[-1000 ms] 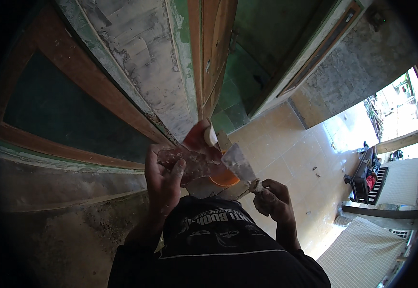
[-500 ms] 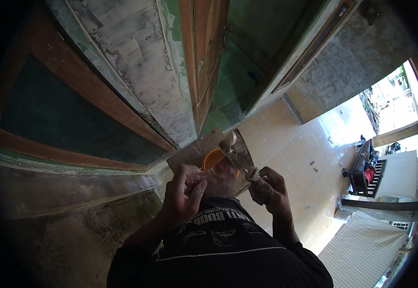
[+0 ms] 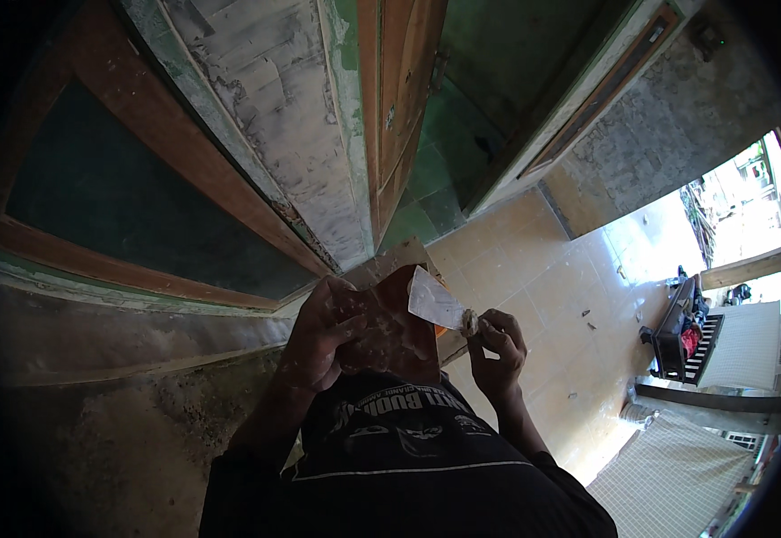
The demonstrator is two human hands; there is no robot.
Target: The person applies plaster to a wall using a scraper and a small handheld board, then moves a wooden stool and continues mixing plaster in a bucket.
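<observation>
My left hand (image 3: 317,336) is closed on the left side of a reddish-brown flat sheet (image 3: 397,327), smeared with pale dust, in front of my shirt. In my right hand (image 3: 500,345) is a putty knife (image 3: 435,303), gripped by its crusted handle. Its pale, wide blade points left and lies over or against the sheet's upper right edge; whether they touch I cannot tell. Below the sheet, a sliver of an orange container (image 3: 441,331) shows, the rest hidden.
A plank-like surface (image 3: 392,259) sits under the container, by the wall corner. Left is a wood-framed dark panel (image 3: 157,206); ahead, a patchy plastered wall strip (image 3: 265,99) and a wooden door (image 3: 401,99). Tiled floor (image 3: 534,296) stretches right to a dark bench (image 3: 684,332) with items on it.
The reddish-brown sheet now covers most of the orange container. The putty knife's blade has turned from dark to bright, and the pale lump near its tip is no longer seen.
</observation>
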